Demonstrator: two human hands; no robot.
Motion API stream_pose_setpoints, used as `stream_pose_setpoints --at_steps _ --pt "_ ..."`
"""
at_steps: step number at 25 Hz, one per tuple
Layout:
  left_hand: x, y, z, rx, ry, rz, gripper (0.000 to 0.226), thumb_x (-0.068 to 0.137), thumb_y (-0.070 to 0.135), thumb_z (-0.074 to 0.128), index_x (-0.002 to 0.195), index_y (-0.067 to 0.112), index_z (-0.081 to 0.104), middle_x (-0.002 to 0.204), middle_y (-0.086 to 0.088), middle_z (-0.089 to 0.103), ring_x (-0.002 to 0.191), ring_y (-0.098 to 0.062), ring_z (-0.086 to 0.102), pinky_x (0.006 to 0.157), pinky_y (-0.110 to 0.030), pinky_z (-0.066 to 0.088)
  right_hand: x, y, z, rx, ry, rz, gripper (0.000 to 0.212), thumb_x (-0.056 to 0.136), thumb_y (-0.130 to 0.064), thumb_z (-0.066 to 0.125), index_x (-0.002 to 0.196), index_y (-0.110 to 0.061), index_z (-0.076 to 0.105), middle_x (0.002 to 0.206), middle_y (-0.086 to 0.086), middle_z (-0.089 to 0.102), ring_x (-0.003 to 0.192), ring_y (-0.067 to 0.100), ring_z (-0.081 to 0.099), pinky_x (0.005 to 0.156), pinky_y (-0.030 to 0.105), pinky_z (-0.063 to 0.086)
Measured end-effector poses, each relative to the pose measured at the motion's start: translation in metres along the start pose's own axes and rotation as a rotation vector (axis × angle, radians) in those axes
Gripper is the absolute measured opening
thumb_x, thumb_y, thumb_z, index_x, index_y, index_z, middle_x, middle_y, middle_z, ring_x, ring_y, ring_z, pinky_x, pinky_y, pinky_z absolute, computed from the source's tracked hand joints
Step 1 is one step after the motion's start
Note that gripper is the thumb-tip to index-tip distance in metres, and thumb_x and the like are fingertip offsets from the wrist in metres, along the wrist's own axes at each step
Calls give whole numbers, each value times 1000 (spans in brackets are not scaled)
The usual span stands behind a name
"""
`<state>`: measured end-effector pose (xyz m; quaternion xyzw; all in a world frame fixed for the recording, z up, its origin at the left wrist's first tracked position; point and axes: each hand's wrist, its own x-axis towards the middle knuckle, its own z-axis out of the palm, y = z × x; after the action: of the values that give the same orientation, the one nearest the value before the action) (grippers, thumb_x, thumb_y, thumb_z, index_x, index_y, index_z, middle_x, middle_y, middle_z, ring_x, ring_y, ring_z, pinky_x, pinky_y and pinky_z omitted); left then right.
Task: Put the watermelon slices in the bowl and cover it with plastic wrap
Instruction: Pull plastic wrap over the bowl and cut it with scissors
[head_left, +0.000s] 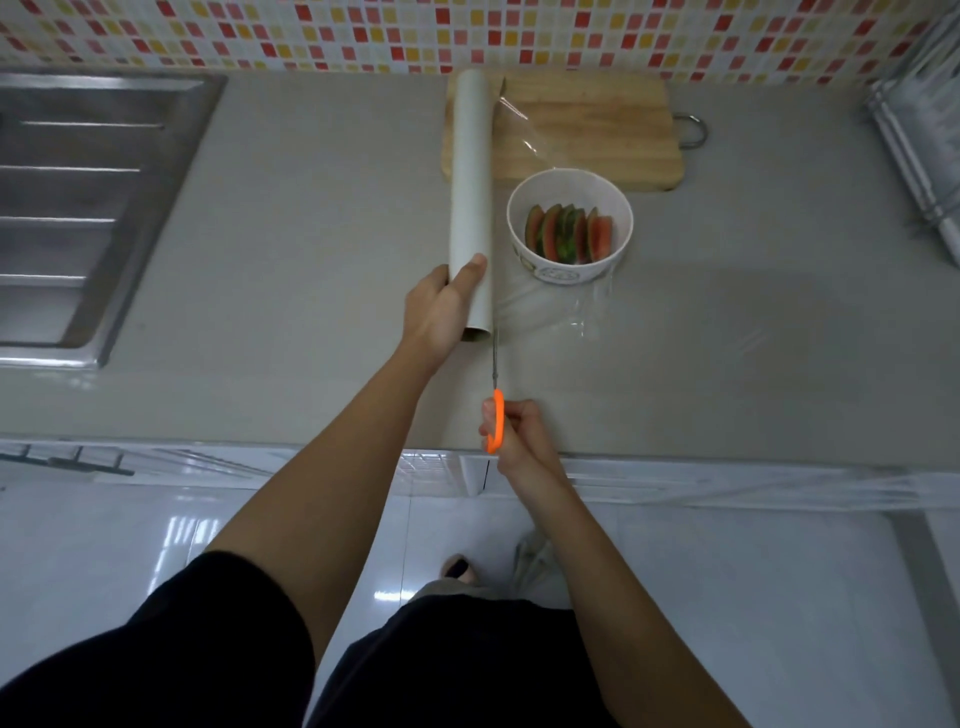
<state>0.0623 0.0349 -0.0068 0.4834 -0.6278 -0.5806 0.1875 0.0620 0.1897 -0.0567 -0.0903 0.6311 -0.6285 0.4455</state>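
Note:
A white bowl (566, 270) stands on the counter holding several watermelon slices (569, 233). A clear sheet of plastic wrap (550, 317) runs from the long white roll (470, 171) over and around the bowl. My left hand (441, 309) grips the near end of the roll, which lies lengthwise on the counter left of the bowl. My right hand (514, 431) grips orange-handled scissors (496, 415) near the counter's front edge; their thin blades point away from me along the roll's right side at the edge of the wrap.
A wooden cutting board (597, 130) with a metal handle lies behind the bowl against the tiled wall. A steel sink (93, 208) fills the left of the counter. A wrapped rack (919, 130) stands at the far right. Stretched film hangs along the counter front at right.

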Motion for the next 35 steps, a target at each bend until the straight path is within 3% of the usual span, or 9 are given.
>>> stream_pose_setpoints --at_steps 5,12,14,16,18,22,27,31,35 --pt "1 2 -1 -24 -5 -14 63 77 58 55 94 -2 62 90 -12 64 88 -32 64 84 -53 54 11 -4 5 54 -5 -22 15 90 -9 54 83 -19 45 72 -2 57 54 -8 60 52 6 44" --pt "-6 1 3 -16 4 -7 66 74 62 54 93 0 63 101 -20 68 93 -37 64 82 -56 53 14 -17 -6 -66 -87 -134 14 84 -24 59 90 -16 48 73 -8 54 60 -8 53 61 11 43" --pt "-6 0 3 -30 6 -13 68 74 61 54 96 -3 62 102 -23 67 93 -39 64 81 -56 54 15 -23 -10 -141 -125 -168 10 87 -20 56 89 -15 47 70 -7 51 56 -7 49 59 12 39" --pt "-1 -2 2 -49 -1 -22 67 77 58 55 97 -6 60 96 -24 65 91 -39 64 69 -46 59 17 -26 -12 -159 -142 -165 11 88 -11 54 87 -19 46 71 -5 51 55 -7 48 55 10 37" --pt "2 -3 1 -62 -11 -19 58 82 53 56 93 -4 62 89 -17 64 84 -34 65 49 -27 54 19 -32 -11 -144 -133 -131 12 86 -14 57 86 -21 48 72 -4 52 54 -8 49 51 8 37" --pt "2 -6 2 -46 -15 -5 47 86 45 57 90 -1 65 85 -11 64 71 -20 62 39 -15 44 30 -45 -8 -161 -111 -85 12 90 -27 55 85 -20 48 70 -5 51 52 -7 47 45 7 35" --pt "1 -7 3 -40 -12 -18 47 87 47 55 92 2 66 91 -13 68 81 -25 64 61 -30 52 43 -56 -8 -217 -112 -113 15 91 -32 53 85 -20 46 71 -4 49 62 3 47 53 13 36" --pt "-1 -9 2 -92 -30 -35 48 86 46 57 91 0 65 85 -10 66 76 -24 63 65 -37 53 54 -69 -8 -249 -107 -80 20 90 -41 51 87 -22 48 73 -11 54 54 -15 50 50 3 38" --pt "0 -13 1 -133 -48 -62 52 80 51 57 92 0 65 89 -17 68 80 -29 65 72 -45 53 66 -78 -8 -264 -131 -94 20 90 -41 51 85 -21 47 75 -8 54 52 -15 51 48 4 38"
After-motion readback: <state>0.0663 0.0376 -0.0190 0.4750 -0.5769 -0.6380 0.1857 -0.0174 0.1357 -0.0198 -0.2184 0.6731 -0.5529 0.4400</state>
